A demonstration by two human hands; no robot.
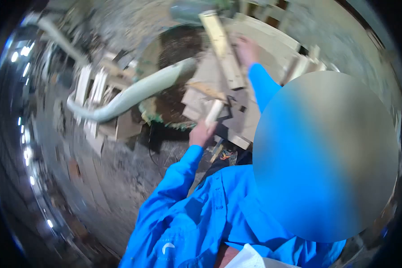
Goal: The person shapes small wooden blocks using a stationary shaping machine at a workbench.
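In the head view, my left hand point(203, 134) is closed round a short pale wood block point(215, 110), which points up and away from me. Just beyond it lies a stack of flat board pieces point(196, 105), with a brownish wood strip point(208, 90) across it. My right hand point(246, 51) reaches farther out, close to the right side of a long pale plank point(221, 49). Motion smears its fingers. Under that arm are grey-brown flat boards point(251, 111).
A whitish hose point(134, 94) curves in from the left, its end over a round dark mesh-like surface point(178, 42) with a ragged green edge. Wood offcuts point(91, 91) are piled at left. Long boards point(268, 31) lie at upper right. A blurred disc covers the right side.
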